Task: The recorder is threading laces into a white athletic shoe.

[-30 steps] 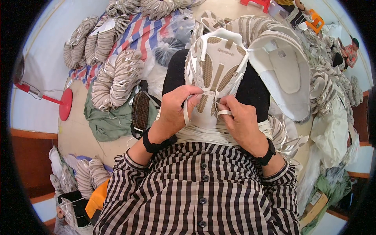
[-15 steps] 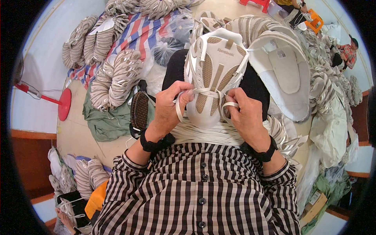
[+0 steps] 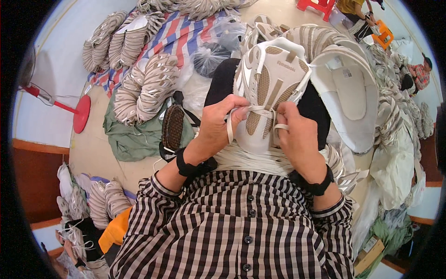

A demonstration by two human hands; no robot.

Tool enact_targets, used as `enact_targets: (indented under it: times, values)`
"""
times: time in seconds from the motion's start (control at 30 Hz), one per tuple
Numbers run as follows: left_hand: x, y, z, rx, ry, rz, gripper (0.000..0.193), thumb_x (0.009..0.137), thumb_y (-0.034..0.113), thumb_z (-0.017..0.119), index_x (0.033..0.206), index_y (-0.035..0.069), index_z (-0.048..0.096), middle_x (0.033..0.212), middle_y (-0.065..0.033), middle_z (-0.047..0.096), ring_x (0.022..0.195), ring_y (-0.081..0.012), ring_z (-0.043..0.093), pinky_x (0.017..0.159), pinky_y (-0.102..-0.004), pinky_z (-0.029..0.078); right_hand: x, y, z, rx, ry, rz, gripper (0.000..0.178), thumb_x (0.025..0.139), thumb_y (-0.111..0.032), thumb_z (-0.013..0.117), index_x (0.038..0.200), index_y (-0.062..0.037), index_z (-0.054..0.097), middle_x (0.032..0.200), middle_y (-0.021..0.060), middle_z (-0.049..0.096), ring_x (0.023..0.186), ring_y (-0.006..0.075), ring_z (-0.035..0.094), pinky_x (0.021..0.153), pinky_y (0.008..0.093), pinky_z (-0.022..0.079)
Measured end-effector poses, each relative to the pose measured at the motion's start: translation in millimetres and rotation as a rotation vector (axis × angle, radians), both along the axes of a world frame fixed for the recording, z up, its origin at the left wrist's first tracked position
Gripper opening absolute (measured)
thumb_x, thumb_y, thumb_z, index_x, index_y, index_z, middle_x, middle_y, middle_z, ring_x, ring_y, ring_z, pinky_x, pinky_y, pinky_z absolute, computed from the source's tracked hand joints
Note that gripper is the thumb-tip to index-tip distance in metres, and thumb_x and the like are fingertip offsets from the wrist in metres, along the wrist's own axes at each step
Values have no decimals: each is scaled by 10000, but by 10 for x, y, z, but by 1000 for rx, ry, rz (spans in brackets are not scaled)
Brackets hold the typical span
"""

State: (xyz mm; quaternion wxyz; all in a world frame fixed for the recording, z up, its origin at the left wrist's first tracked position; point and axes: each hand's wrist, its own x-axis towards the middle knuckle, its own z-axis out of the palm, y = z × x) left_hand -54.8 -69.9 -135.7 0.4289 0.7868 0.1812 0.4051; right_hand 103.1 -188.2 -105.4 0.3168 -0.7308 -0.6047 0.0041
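Note:
A beige and white shoe upper (image 3: 275,79) with tan mesh panels rests across my knees, toe toward me. A flat cream shoelace (image 3: 261,109) crosses over its lower front, where it looks tied or looped. My left hand (image 3: 219,124) pinches one end of the lace, which hangs down in a loop beside the toe. On the other side my right hand (image 3: 299,136) is closed on the other end, close against the upper, with a short loop showing by its fingers. In my lap, just under the toe, lies a bundle of loose cream laces (image 3: 253,163).
To the right a curved stack of nested uppers (image 3: 351,95) reaches past my knee. Tied bundles of uppers (image 3: 146,88) lie at left on green cloth and a striped sheet (image 3: 179,39). A dark brush-like pad (image 3: 173,128) sits nearby. Other people work at the far right and lower left.
The whole view has shifted, so everything sits a little further right. My right hand has drawn in closer to the lace crossing. Both hands keep their hold on the lace.

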Motion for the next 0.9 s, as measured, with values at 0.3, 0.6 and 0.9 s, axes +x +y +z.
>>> enact_targets:
  times: [0.3,0.6,0.9]
  values:
    - [-15,38,42,80,33,-6,149,880,51,609,1012,-3,566,764,-69,654,683,-97,621,628,-236,483,54,-60,65,-43,486,14,106,849,-18,567,937,-23,508,659,167,588,581,319,596,552,351,446]
    - [31,62,160,61,87,-49,215,870,59,602,1077,38,546,738,-135,631,648,-253,642,600,-306,481,79,-47,78,-35,424,9,112,851,-26,572,942,-28,508,696,173,597,614,332,617,560,377,455]
    - [104,2,248,485,230,39,292,803,-4,617,1085,40,553,776,-141,629,692,-304,632,612,-365,492,72,-27,18,-23,362,30,116,850,-32,571,945,-30,506,720,177,602,638,352,622,565,396,463]
